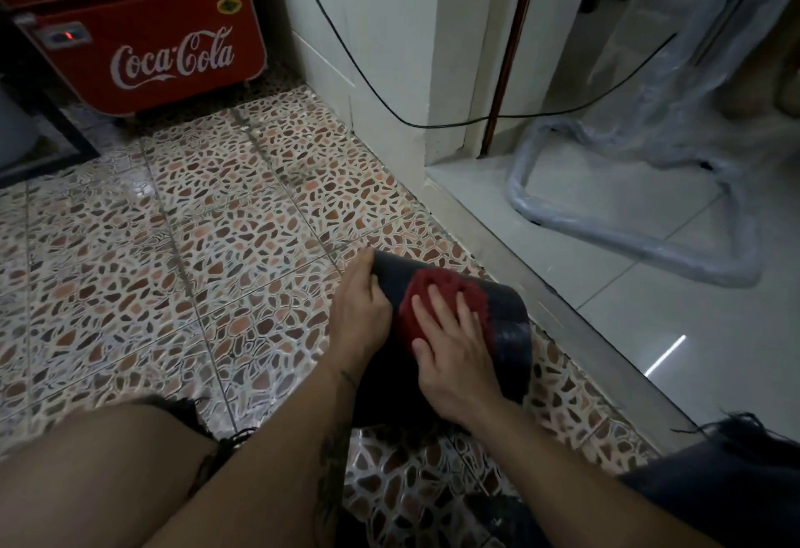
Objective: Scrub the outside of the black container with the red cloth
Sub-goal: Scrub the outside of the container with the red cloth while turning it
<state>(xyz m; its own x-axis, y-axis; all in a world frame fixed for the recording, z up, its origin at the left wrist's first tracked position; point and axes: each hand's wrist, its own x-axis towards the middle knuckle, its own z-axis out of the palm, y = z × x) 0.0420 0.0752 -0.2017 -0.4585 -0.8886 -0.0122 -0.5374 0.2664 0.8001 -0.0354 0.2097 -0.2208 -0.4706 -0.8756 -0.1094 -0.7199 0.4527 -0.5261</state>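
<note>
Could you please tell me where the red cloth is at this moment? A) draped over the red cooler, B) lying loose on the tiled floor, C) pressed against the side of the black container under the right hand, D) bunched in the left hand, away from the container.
C: the red cloth sits on the black container, with the right hand flat on it, while the left hand steadies the container's end.

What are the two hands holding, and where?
The left hand grips the black container by its far end. The right hand presses the red cloth flat onto its side.
</note>
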